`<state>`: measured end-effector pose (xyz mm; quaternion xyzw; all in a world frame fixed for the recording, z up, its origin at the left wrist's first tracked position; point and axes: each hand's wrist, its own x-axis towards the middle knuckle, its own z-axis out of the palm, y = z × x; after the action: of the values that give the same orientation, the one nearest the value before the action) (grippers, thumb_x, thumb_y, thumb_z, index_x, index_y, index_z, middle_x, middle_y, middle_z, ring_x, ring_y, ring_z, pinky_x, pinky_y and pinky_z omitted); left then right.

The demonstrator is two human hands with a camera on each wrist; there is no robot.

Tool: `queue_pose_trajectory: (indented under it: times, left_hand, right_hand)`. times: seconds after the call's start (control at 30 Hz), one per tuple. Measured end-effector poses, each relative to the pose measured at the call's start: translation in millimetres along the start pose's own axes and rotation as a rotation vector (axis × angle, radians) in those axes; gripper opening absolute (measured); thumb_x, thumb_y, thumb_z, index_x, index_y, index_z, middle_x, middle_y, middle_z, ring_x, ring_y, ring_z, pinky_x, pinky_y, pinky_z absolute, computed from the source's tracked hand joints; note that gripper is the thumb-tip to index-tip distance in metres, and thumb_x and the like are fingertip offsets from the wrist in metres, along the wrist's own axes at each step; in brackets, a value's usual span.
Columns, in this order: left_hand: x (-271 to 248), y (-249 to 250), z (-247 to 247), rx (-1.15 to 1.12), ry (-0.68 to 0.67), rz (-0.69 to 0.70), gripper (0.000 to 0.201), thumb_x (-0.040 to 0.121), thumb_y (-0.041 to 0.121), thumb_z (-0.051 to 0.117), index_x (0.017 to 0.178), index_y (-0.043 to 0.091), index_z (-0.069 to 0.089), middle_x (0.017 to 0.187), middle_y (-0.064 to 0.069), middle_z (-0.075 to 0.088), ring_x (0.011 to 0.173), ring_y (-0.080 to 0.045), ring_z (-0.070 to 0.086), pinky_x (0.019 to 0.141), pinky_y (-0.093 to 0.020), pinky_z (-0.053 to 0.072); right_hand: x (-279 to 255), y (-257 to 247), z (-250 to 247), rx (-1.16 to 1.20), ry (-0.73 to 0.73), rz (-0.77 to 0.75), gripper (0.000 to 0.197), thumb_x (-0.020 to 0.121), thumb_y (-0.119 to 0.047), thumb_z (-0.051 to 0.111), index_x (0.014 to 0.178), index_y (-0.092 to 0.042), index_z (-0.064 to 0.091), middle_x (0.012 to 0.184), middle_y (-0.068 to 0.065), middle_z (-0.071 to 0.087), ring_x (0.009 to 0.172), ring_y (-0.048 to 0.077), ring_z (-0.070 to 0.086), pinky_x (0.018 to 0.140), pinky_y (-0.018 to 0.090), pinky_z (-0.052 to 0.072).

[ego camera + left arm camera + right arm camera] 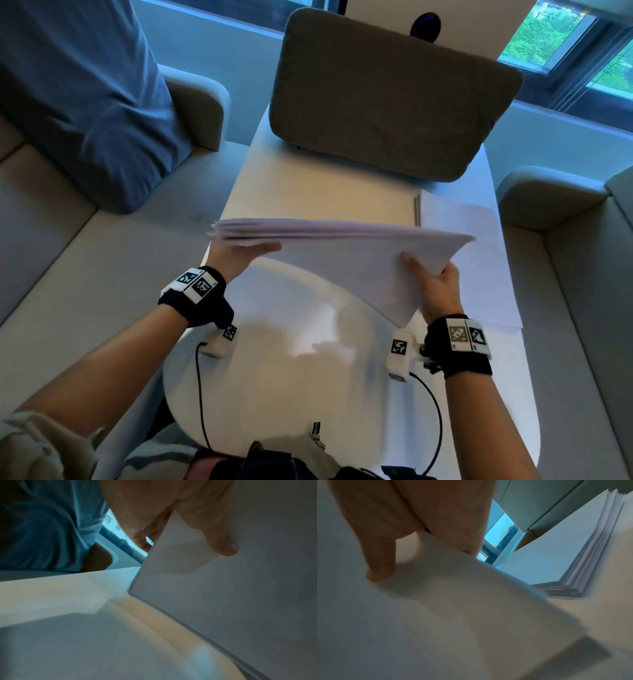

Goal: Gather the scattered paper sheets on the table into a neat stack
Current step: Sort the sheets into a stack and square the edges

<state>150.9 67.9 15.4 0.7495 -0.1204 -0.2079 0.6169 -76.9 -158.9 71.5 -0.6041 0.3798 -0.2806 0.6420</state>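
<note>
Both hands lift a bundle of sheets

The left hand (239, 255) and right hand (436, 287) each pinch an end of the paper bundle (342, 253), held tilted above the white table (281, 370). A second stack (479, 260) lies flat on the table's right side.

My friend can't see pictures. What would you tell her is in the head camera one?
Two hands hold a bundle of white paper sheets up over a white table, the left hand at its left end and the right hand gripping its right corner. More sheets lie flat on the table's right side, and a grey cushion stands at the far end.
</note>
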Motion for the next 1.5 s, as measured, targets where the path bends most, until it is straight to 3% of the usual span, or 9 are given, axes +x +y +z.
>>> queue_pose_trajectory:
  times: [0.27,0.5,0.6,0.73,0.83,0.9,1.1,1.27,1.5]
  left_hand:
    - [-9.9,21.4,-4.1,-0.056,0.005,0.122,0.038,0.047,0.021,0.094,0.075,0.018,0.069,0.073,0.013,0.07,0.068,0.003,0.065,0.064,-0.017,0.052]
    - [-19.0,21.2,8.3,-0.023,0.017,0.116,0.029,0.054,0.011,0.091,0.064,0.02,0.065,0.055,0.019,0.065,0.055,0.006,0.059,0.054,-0.012,0.047]
    - [-17.5,30.2,12.1,0.001,0.044,0.158,0.029,0.051,0.018,0.092,0.058,0.022,0.065,0.053,0.021,0.063,0.053,0.004,0.057,0.054,-0.015,0.047]
    - [-26.7,62.2,17.9,0.037,-0.085,0.474,0.019,0.055,0.04,0.088,0.064,0.034,0.073,0.063,0.011,0.07,0.059,-0.008,0.064,0.06,-0.032,0.054]
    - [-36.1,89.7,24.5,0.181,-0.221,0.744,0.02,0.068,0.039,0.081,0.082,0.026,0.076,0.074,0.001,0.074,0.065,-0.017,0.07,0.059,-0.04,0.055]
    - [-38.5,103.9,25.8,0.244,-0.238,0.834,0.024,0.07,0.044,0.078,0.079,0.023,0.077,0.073,0.002,0.074,0.062,-0.018,0.069,0.058,-0.038,0.054]
    - [-26.2,121.8,-4.4,0.471,-0.302,0.612,0.024,0.053,0.053,0.082,0.062,0.04,0.065,0.052,0.016,0.059,0.048,0.003,0.044,0.049,-0.015,0.039]
    - [-27.3,120.1,-13.1,0.156,-0.184,0.413,0.027,0.055,0.012,0.089,0.06,0.025,0.066,0.051,0.019,0.059,0.048,0.006,0.048,0.051,-0.009,0.041]
    - [-53.2,110.3,29.0,-0.207,-0.11,0.278,0.058,0.041,0.039,0.089,0.092,0.023,0.067,0.095,0.006,0.072,0.087,-0.014,0.069,0.076,-0.031,0.056]
  right_hand:
    - [6.6,-6.9,-7.5,-0.018,0.058,-0.097,0.025,0.066,-0.001,0.081,0.082,-0.014,0.069,0.077,-0.006,0.07,0.071,0.009,0.064,0.063,0.023,0.052]
    - [5.2,8.5,-2.7,-0.048,0.092,0.033,0.074,0.025,-0.047,0.094,0.088,-0.016,0.07,0.092,0.002,0.071,0.085,0.018,0.066,0.074,0.033,0.056]
    - [4.6,-3.2,-1.2,-0.283,0.137,-0.166,0.073,0.051,-0.03,0.093,0.116,-0.023,0.06,0.108,-0.008,0.063,0.105,0.013,0.059,0.092,0.038,0.052]
    - [-3.1,-28.8,10.6,-0.836,0.04,-0.651,0.096,0.055,-0.055,0.085,0.136,-0.028,0.042,0.137,-0.007,0.048,0.129,0.011,0.042,0.113,0.048,0.026]
    - [-18.5,-48.6,43.0,-1.074,-0.307,-0.669,0.053,0.07,-0.048,0.078,0.118,-0.032,0.063,0.115,-0.011,0.066,0.111,0.014,0.058,0.108,0.048,0.029]
    - [-22.6,-51.7,55.6,-1.015,-0.393,-0.683,0.009,0.084,-0.036,0.069,0.092,-0.033,0.072,0.069,-0.017,0.065,0.07,0.017,0.06,0.073,0.033,0.045]
    - [-23.5,-50.0,43.0,-0.645,-0.364,-0.565,0.052,0.086,-0.021,0.069,0.043,-0.029,0.041,0.042,-0.012,0.038,0.04,0.006,0.029,0.043,0.015,0.019]
    - [-21.2,-49.6,18.2,-0.35,-0.26,-0.307,0.043,0.079,-0.028,0.073,0.061,0.009,0.059,0.056,0.016,0.057,0.05,0.026,0.053,0.048,0.041,0.048]
    - [-31.0,-46.3,23.9,-0.02,-0.122,-0.205,0.018,0.079,-0.009,0.073,0.094,-0.001,0.068,0.08,0.0,0.071,0.068,0.009,0.066,0.06,0.022,0.052]
